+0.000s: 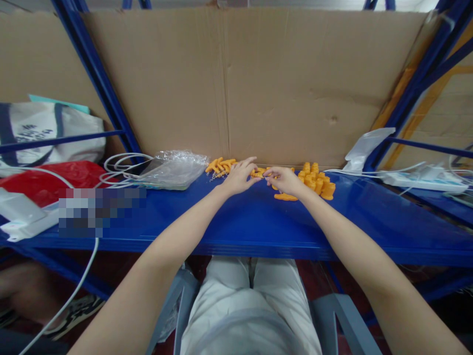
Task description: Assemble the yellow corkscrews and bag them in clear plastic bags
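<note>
Small orange pieces (257, 172) lie on the blue tabletop between the two hands, partly hidden by the fingers. The left hand (239, 178) is palm down, fingers extended and loosely spread, thumb apart; no object shows in its grasp. It perhaps steadies or screens off the work spot. The right hand (284, 180) is half curled, thumb and forefinger drawn close over the pieces, a posture suited to fine handling; whether they pinch anything, one cannot tell.

Just beyond the left hand lies an orange pile (218, 166) with thin metal chains (220, 174). Beside the right wrist, an orange cluster (316, 182) is packed closely, probably for easy reach; a single orange piece (285, 197) lies flat nearer the person.

Outward: clear plastic bags (177, 168) at left, a cardboard panel (277, 88) behind, likely a backstop, and a white power strip (424, 182) at far right.
</note>
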Motion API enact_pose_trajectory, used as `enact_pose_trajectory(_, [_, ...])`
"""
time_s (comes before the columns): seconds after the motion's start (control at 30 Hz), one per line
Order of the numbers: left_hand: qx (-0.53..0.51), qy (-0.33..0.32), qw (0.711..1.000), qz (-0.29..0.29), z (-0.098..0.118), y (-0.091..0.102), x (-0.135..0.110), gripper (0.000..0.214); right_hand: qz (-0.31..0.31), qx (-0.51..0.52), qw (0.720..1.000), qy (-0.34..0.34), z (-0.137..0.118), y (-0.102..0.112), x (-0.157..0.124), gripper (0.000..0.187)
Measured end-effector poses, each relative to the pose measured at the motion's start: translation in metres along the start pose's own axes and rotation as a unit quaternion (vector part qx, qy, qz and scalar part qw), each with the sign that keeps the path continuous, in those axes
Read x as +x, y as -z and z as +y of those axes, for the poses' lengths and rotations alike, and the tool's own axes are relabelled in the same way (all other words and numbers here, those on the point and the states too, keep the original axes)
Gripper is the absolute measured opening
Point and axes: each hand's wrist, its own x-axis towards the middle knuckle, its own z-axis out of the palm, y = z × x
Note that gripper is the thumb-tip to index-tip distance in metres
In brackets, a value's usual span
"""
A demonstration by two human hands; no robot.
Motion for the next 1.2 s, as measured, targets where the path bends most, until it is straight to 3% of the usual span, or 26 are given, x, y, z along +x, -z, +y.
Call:
enact_pose_trajectory(0.1, [0.012,0.025,0.999,0.022,0.004,0.002,0.000,0.033,0.018,0.056,0.997,-0.041,-0.003,-0.003,0.000,0.004])
enact_pose_trajectory(0.23, [0.010,0.046,0.998,0.046,0.009,0.007,0.002,0.025,0.046,0.100,0.990,-0.088,-0.008,-0.007,0.000,0.012])
enact_pose_trajectory(0.43, [-0.132,0.055,0.989,-0.023,0.012,-0.007,0.005,0.028,0.062,0.121,0.983,-0.123,-0.010,-0.012,-0.001,0.010])
enact_pose_trajectory(0.53, [-0.243,0.047,0.968,-0.044,0.014,-0.025,0.006,0.039,0.052,0.107,0.988,-0.101,-0.004,-0.015,0.000,0.012])
enact_pose_trajectory(0.67, [-0.319,0.010,0.946,-0.057,0.013,-0.038,0.007,0.035,0.034,0.044,0.998,-0.026,0.005,-0.019,0.001,0.010])
enact_pose_trajectory(0.77, [-0.315,0.025,0.947,-0.057,0.009,-0.036,0.008,0.030,-0.002,-0.002,0.999,0.042,0.006,-0.021,0.000,0.009])
enact_pose_trajectory(0.9, [-0.266,0.062,0.962,-0.029,0.002,-0.031,0.007,0.026,-0.003,-0.083,0.992,0.095,0.002,-0.020,-0.002,0.026])
enact_pose_trajectory(1.2, [-0.189,0.163,0.968,0.017,-0.029,-0.034,0.007,0.035,-0.016,-0.233,0.971,0.051,0.013,-0.014,0.001,0.035])
